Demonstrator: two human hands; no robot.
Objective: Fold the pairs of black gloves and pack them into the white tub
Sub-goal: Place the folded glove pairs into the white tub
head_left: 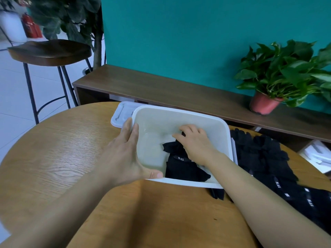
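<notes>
The white tub (180, 113) stands on the round wooden table, tilted slightly toward me. My left hand (125, 153) grips its left wall, thumb over the near rim. Inside the tub lies a folded pair of black gloves (182, 169) with a small "5.11" label, against the near right corner. My right hand (195, 142) is inside the tub, fingers pressed down on the upper part of that pair. A pile of several loose black gloves (272, 161) lies on the table to the right of the tub.
The tub's white lid (121, 113) lies behind its left corner. One black glove (217, 193) pokes out beneath the tub's near right edge. A potted plant (279, 77) sits on the low wooden shelf behind. A bar stool (48, 52) stands far left.
</notes>
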